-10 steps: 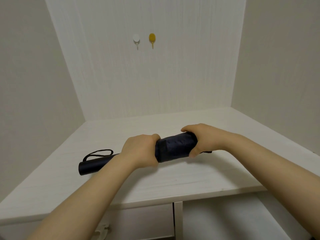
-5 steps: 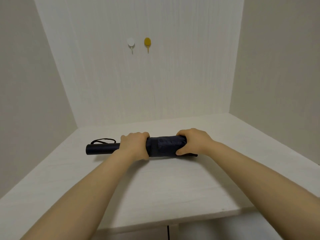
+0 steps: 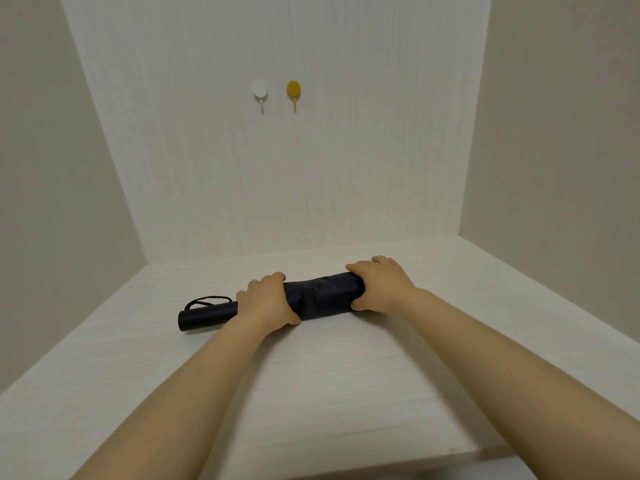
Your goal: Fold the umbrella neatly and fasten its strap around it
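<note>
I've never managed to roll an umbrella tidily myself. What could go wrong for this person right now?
The rolled canopy may spring loose if the left hand or right hand lets go, since no fastened strap shows. The smooth handle could roll on the table. The wrist loop might snag.

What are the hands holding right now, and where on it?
Both grip the folded dark navy umbrella lying on the white table: left hand where handle meets canopy, right hand at the canopy's far end.

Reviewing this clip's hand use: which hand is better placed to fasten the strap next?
Probably the right hand: it grips the rolled canopy end of the umbrella, where a strap would wrap. The left hand steadies it near the handle. No strap is visible.
</note>
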### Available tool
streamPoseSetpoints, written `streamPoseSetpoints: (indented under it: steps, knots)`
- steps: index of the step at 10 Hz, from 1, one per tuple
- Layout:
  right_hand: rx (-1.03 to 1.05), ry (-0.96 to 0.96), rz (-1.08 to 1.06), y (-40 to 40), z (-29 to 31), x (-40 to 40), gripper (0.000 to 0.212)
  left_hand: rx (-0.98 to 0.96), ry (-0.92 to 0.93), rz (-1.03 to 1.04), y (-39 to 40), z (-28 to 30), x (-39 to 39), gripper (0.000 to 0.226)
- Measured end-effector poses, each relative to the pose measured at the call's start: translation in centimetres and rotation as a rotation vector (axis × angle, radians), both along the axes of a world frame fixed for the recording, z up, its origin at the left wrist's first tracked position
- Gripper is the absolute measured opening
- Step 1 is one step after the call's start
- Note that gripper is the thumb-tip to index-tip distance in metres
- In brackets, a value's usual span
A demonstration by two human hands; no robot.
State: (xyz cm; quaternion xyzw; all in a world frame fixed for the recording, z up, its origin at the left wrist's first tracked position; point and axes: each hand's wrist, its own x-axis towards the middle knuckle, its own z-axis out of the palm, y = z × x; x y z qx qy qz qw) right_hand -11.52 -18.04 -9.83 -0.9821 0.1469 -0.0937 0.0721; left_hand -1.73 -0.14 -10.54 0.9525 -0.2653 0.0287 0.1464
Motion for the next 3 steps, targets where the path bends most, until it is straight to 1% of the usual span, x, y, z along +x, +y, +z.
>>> streamPoseSetpoints:
  steps: [1,2,3]
  knots:
    - [0.101,0.068,-0.022,0.4,0.7,-1.1,0.083,-0.030,0.102,0.023,0.8,0.5,-0.4,0.088]
    - [0.384,-0.003,-0.034,0.6,1.3,-2.4,0.096,-0.141,0.235,0.017,1.8,1.5,-1.0,0.096]
    - [0.604,-0.123,-0.048,0.7,1.7,-3.9,0.094,-0.295,0.321,-0.001,2.7,2.7,-1.8,0.098]
